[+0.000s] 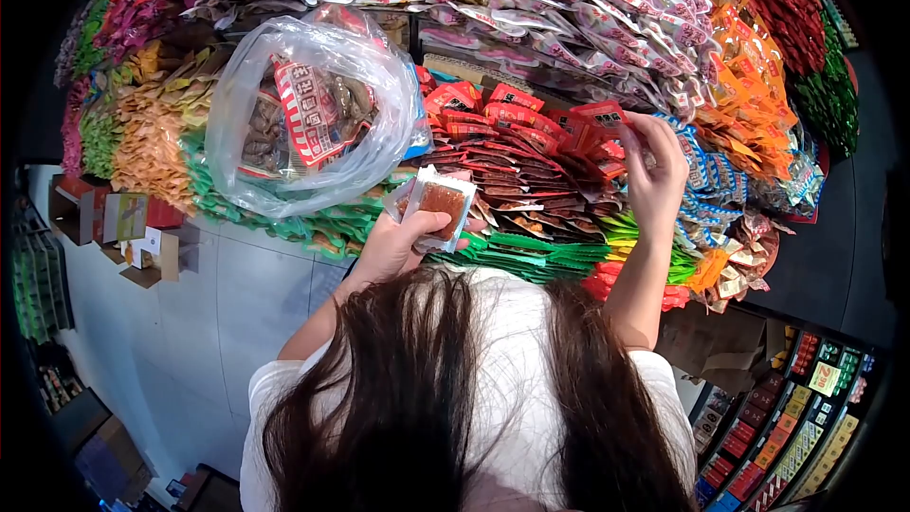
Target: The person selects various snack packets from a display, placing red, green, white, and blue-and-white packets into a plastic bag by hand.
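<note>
My left hand (pixel 398 245) is closed round a few small clear packets with brown-red food (pixel 442 202) inside, held over the near edge of the display. Further right, my right hand (pixel 656 163) pinches a small red packet (pixel 599 118) between thumb and fingers, above the rows of red packets (pixel 517 156). An open clear plastic bag (pixel 234 123) lies on the goods left of centre, with red-and-white striped packages (pixel 305 112) and dark food packs in it. Green packets (pixel 531 256) stand in a row just right of my left hand.
White-and-pink packets (pixel 569 14) fill the far side. Orange packets (pixel 749 85) and blue-striped packets (pixel 706 185) lie to the right, yellow-orange ones (pixel 152 142) to the left. Cardboard boxes (pixel 169 256) stand at the lower left; shelves of boxed goods (pixel 782 427) are at the lower right.
</note>
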Demonstrator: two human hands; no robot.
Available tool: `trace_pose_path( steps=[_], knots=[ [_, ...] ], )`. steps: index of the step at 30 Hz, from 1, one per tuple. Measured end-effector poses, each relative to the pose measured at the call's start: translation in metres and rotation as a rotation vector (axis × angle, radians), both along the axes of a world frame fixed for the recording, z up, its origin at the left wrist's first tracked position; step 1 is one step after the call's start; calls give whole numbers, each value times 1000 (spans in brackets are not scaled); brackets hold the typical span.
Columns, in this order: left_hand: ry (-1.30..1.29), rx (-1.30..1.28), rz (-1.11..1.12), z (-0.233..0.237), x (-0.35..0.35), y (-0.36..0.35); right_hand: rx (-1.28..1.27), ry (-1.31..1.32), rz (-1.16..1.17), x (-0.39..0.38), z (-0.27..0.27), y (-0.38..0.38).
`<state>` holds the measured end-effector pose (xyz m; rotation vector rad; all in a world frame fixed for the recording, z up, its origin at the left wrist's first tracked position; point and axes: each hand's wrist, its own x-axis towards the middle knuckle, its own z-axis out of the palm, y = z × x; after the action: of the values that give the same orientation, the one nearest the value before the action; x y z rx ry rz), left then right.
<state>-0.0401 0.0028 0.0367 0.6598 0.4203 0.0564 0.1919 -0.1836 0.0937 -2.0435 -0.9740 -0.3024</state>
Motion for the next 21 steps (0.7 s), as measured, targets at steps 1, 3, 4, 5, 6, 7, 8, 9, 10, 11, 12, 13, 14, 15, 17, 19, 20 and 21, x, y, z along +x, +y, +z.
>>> trace_pose_path(
  steps=[1,3,4,5,6,7,8,9,10,11,12,13,14,15,17,19,20,21],
  knots=[
    [21,7,6,0,-1,0,-31,-9,22,5,-2,1],
    [18,23,18,1,-2,-1,-62,-20,48,9,-7,3],
    [18,39,27,1,-2,-2,-115,-20,75,10,-10,5],
    [17,39,29,-1,-2,-1,-167,-19,102,11,-13,6],
    [-11,73,19,-4,-2,0,-198,-32,114,14,-18,8],
    [-40,106,9,-6,-2,0,-198,-32,115,14,-22,9],
    [-39,106,9,-6,-2,0,-207,5,117,13,-26,11],
    [-38,112,17,-6,-2,0,-216,43,119,11,-27,13],
    [-37,119,25,-6,-2,0,-226,53,134,9,-25,14],
    [-37,119,25,-8,-2,-1,-226,52,135,10,-26,13],
    [-39,130,39,-11,-2,-1,-270,36,118,13,-28,12],
    [-42,142,54,-13,-2,-2,-315,19,101,14,-29,11],
    [-42,142,54,-14,-2,-2,-315,19,101,14,-28,11],
    [-37,128,61,-14,-2,-3,-302,25,119,14,-26,11],
    [-33,115,65,-15,-1,-3,-289,32,133,13,-26,11],
    [-22,128,67,-16,-1,-4,-237,-73,121,12,-29,13],
    [-21,129,67,-16,-2,-3,-237,-73,121,12,-30,13],
    [-53,96,62,-16,-2,-2,-243,-74,124,13,-30,12]
  ],
)
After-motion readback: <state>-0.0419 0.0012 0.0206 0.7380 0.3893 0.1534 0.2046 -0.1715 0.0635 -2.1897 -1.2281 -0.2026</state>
